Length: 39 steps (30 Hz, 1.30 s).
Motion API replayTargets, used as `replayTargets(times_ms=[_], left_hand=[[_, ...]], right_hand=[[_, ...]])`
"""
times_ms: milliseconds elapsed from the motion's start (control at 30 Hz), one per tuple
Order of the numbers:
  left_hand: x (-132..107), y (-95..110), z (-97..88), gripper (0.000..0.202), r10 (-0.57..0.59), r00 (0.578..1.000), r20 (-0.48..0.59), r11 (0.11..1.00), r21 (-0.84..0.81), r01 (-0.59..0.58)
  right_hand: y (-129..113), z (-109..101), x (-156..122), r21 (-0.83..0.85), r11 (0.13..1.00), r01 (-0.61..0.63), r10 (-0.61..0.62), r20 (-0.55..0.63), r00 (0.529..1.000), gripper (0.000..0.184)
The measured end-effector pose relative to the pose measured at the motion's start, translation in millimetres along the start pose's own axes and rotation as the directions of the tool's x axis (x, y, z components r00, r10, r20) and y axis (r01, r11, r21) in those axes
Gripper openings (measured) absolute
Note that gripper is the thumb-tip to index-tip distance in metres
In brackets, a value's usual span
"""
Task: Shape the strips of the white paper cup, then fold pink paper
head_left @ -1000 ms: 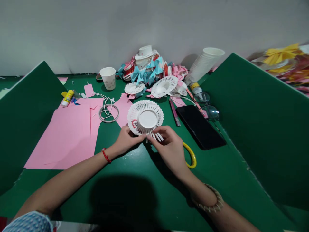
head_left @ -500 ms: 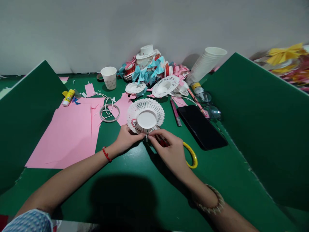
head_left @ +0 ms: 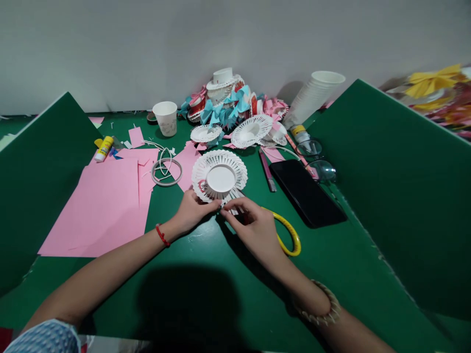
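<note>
1. A green table (head_left: 206,294) fills the lower frame, backed by a plain grey wall across the top; slanted green boards (head_left: 401,186) rise at left and right like dividers.
2. Just below centre, the left hand (head_left: 191,212) pinches the near rim of a fringed paper cup disc (head_left: 220,177), fingers closed on its folded strips. The disc lies flat on the table, its round base facing up.
3. The right hand (head_left: 253,226) meets it from the right, thumb and forefinger pressed together on loose white strips at the same near edge.
4. Yellow-handled scissors (head_left: 289,235) lie partly under the right hand.
5. Pink paper sheets (head_left: 103,206) spread over the left of the table, with a glue stick (head_left: 103,149) and a cut cup rim ring (head_left: 166,171) near them.
6. Right of the disc lie a black phone (head_left: 307,193), a utility knife (head_left: 267,170) and a pair of glasses (head_left: 316,159).
7. At the back sit a paper cup (head_left: 166,118), a tilted cup stack (head_left: 312,98), and a heap of finished pink and blue pieces (head_left: 228,105).
</note>
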<state>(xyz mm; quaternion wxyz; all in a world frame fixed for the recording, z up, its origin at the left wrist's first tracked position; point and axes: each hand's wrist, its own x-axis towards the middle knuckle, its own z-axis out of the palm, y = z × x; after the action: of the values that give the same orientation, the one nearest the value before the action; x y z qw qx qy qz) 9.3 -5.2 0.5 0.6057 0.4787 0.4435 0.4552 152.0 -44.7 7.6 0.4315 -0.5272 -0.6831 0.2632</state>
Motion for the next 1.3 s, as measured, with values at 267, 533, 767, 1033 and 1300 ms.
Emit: replayTargets(times_ms=[267, 533, 767, 1033, 1300], left_hand=[[2, -4, -0.1, 0.03, 0.012, 0.999, -0.042, 1.0, -0.002, -0.012], [-1, -1, 2.2, 0.021, 0.161, 0.987, 0.005, 0.953, 0.259, -0.156], [-5, 1, 1.1, 0.011, 0.278, 0.946, 0.169, 0.819, 0.474, -0.325], [-5, 0, -0.5, 0.01, 0.256, 0.947, 0.195, 0.828, 0.46, -0.319], [-8, 0, 0.3, 0.015, 0.165, 0.973, 0.158, 0.934, 0.293, -0.206]], right_hand=[[6, -4, -2, -0.418, 0.844, 0.335, -0.373, -0.009, 0.928, 0.012], [-3, -4, -3, -0.489, 0.848, 0.203, -0.302, -0.133, 0.944, 0.007], [5, -5, 0, -0.168, 0.986, 0.017, -0.037, -0.119, 0.992, 0.007], [4, -6, 2, 0.133, 0.968, -0.215, 0.218, -0.01, 0.976, 0.01], [-5, -6, 6, 0.468, 0.8, -0.375, 0.432, -0.016, 0.902, 0.012]])
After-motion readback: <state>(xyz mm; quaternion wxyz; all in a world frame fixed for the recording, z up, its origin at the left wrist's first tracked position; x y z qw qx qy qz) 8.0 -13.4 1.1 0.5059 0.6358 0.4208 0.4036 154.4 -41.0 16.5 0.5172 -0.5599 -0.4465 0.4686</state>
